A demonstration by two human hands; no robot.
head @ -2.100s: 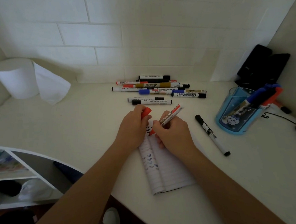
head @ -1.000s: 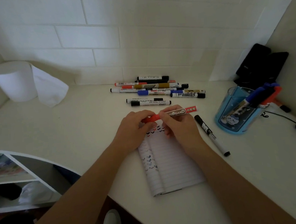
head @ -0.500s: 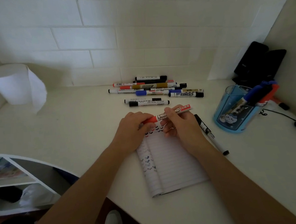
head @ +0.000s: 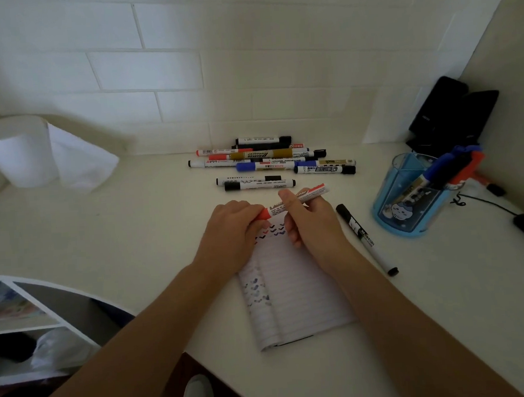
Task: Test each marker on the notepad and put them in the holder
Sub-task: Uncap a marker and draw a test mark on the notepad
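Entering from the lower edge, two bare forearms reach over the white desk [head: 127,225]. A white shelf unit [head: 26,323] at lower left is cut off by the frame, its contents dim and indistinct. The notepad [head: 294,291] lies open near the desk's front edge, its far end partly hidden beneath both hands. Small red, blue and dark tick marks show between the hands, with fainter ones down the left page. The left hand [head: 229,232] curls its fingers around the red-capped end of the red marker [head: 312,194], covering most of the cap. The right hand [head: 315,224] pinches the white barrel between thumb and fingers. The marker is held just above the notepad's far end, tilted up to the right; whether its cap is fully seated cannot be told. A black marker [head: 366,240] lies on the desk just right of the notepad. Farther right stands the blue holder [head: 399,213], with several markers leaning in it. Beyond the hands lies a pile of markers [head: 268,163]. A white paper roll [head: 18,152] stands at far left. Black objects [head: 452,116] of unclear kind lean in the far right corner.
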